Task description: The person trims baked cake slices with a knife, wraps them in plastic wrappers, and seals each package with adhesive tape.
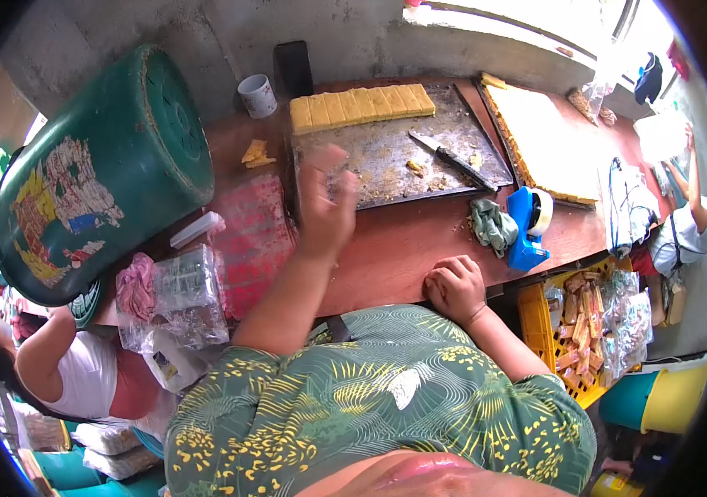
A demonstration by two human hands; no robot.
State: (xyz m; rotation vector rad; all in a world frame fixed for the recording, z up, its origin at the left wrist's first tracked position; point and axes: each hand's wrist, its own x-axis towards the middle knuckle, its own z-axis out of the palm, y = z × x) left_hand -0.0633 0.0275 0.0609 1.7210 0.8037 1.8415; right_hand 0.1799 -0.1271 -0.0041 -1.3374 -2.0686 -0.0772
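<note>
My left hand (pixel 328 199) is raised over the near left corner of a dark metal baking tray (pixel 361 157). Its thumb and fingers are apart, slightly blurred, and hold nothing. A yellow slab of cake (pixel 361 108), scored into strips, lies along the tray's far side. On the tray's right part rests a knife (pixel 461 166) with a black handle, among yellow crumbs. My right hand (pixel 457 286) sits on the table's front edge with fingers curled in, nothing visible in them. A green cloth (pixel 493 226) and a blue tape dispenser (pixel 529 228) are just beyond it.
A large green bin (pixel 105 174) stands tipped at left. Plastic bags (pixel 179 290) lie below it. Further right are a second, paper-covered tray (pixel 544 141) and a yellow crate (pixel 535 327) of packed goods. One person (pixel 80 373) is at left, another (pixel 685 232) at right.
</note>
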